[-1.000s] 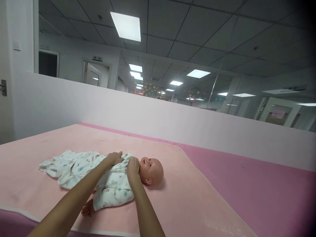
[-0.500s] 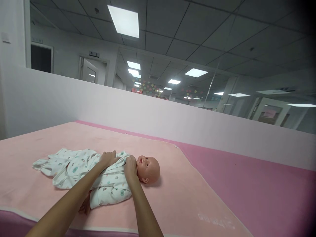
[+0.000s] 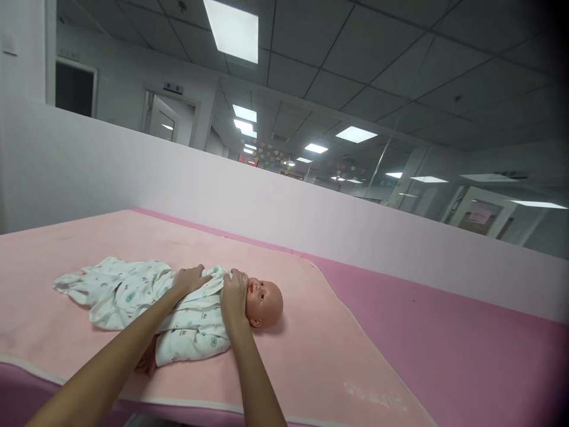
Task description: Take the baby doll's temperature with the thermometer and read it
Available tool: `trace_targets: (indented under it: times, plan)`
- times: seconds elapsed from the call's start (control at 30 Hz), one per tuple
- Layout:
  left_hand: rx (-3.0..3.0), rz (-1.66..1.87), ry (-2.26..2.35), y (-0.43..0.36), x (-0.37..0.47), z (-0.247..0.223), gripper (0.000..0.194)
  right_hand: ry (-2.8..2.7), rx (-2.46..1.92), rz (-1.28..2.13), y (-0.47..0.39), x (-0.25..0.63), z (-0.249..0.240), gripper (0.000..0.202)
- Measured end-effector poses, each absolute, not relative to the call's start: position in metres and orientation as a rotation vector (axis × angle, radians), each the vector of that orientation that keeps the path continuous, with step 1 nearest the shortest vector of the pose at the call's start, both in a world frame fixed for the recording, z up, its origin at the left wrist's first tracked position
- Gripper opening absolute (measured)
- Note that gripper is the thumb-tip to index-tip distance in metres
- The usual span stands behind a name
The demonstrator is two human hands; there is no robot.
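Both hands' fingers (image 3: 202,277) pinch romper (image 3: 191,323) collar beside doll (image 3: 264,303) chin.

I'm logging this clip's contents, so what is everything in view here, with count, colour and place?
baby doll: one, tan, lying face up on the blanket
printed garment: one, white with small coloured prints, on the doll and spread to its left
blanket: one, light pink, over the mat
mat: one, deeper pink
partition wall: one, white, behind the mat
ceiling lights: several, white
left hand: on the garment's chest
right hand: at the collar
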State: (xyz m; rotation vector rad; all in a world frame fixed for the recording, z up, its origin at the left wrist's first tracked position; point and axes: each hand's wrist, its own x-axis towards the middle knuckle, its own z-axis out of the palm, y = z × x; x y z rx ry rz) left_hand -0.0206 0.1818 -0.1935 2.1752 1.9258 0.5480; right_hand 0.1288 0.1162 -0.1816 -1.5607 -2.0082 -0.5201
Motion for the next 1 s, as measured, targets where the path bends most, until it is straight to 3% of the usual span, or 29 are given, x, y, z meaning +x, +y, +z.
trace_targets:
  times: [0.17,0.33,0.5,0.6,1.0]
  plan:
    - [2.163,0.604,1.93,0.179,-0.019,-0.193,0.054,-2.088,-1.428,-0.605,0.089,0.154,-0.185,0.013]
    - [2.118,0.69,1.92,0.179,-0.019,-0.196,0.057,-2.166,-1.059,-0.391,0.075,0.183,-0.171,0.013]
    - [2.134,0.716,1.893,0.18,-0.021,-0.197,0.059,-1.354,-1.103,0.281,0.099,0.23,-0.158,0.011]
    - [2.16,0.738,1.873,0.179,-0.022,-0.197,0.058,-1.046,-1.165,0.513,0.122,0.26,-0.17,0.021]
    - [2.189,0.775,1.845,0.178,-0.025,-0.199,0.059,-0.98,-0.952,1.47,0.114,0.262,-0.182,0.045]
